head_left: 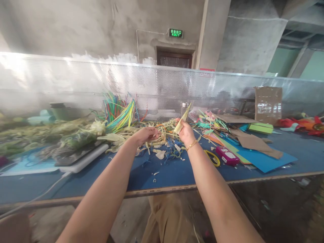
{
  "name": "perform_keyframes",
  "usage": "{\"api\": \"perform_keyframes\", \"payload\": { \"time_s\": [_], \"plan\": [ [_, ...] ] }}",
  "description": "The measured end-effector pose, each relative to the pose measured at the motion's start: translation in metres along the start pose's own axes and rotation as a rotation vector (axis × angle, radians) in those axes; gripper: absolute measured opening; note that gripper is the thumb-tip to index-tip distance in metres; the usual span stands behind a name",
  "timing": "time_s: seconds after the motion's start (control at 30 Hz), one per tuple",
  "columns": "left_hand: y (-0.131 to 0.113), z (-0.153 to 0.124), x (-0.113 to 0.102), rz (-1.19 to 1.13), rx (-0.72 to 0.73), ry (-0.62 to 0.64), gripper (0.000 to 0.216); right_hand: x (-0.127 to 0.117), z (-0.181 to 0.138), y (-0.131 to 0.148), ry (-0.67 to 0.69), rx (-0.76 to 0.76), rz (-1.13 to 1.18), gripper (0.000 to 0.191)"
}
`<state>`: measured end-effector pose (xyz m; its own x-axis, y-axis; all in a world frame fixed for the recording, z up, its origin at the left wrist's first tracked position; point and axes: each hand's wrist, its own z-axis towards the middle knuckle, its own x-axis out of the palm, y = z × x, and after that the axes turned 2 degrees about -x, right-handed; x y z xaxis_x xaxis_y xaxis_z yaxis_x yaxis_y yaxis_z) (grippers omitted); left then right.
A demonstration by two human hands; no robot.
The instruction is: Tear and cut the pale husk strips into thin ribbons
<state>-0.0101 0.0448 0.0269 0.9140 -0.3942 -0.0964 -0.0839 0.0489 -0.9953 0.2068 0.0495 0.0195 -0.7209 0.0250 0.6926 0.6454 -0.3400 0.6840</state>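
Head view: the right hand (186, 132), gold bracelet (191, 145) at its wrist, is closed in a pinch on a pale yellow-green strip (182, 120), thumb and fingers pressed around its lower part. The strip stands tilted above the table, its narrow tip pointing up and to the right, in front of a bottle (184, 108). The left hand (146, 135) is at about the same height, to the left and apart from the strip; its fingers are partly curled, with thumb and fingertips close together. Cannot tell whether anything thin is pinched there. Below and between the hands, pale scraps (160, 154) and blue shreds (174, 146) lie scattered on the blue tabletop (162, 180). Behind the left hand, a bundle of coloured stems (121, 114) leans against a perforated panel (141, 79). Just right of the right forearm: a yellow loop (217, 161) and, near it, a purple box (227, 156); further right, a blue sheet (263, 160) partly under brown cardboard (258, 145).
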Motion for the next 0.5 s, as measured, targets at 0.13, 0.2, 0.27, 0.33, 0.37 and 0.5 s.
{"api": "perform_keyframes", "payload": {
  "time_s": [0.13,0.2,0.27,0.33,0.37,0.5],
  "plan": [
    [0.001,0.009,-0.006,-0.024,0.019,-0.372,0.008,-0.004,0.001,0.004,-0.106,-0.030,-0.004,0.015],
    [0.003,0.015,-0.011,-0.017,0.051,-0.504,0.009,-0.006,0.003,0.005,-0.171,-0.061,-0.036,0.020],
    [0.007,0.018,-0.017,0.018,0.096,-0.629,0.010,-0.008,0.004,0.006,-0.224,-0.098,-0.083,0.025],
    [0.010,0.020,-0.022,0.083,0.127,-0.718,0.010,-0.008,0.004,0.004,-0.228,-0.125,-0.182,0.027],
    [0.011,0.020,-0.024,0.119,0.133,-0.736,0.011,-0.008,0.004,0.003,-0.201,-0.141,-0.272,0.027],
    [0.011,0.016,-0.023,0.187,0.120,-0.722,0.011,-0.009,-0.003,-0.008,0.107,-0.331,-0.879,0.013]
  ]
}}
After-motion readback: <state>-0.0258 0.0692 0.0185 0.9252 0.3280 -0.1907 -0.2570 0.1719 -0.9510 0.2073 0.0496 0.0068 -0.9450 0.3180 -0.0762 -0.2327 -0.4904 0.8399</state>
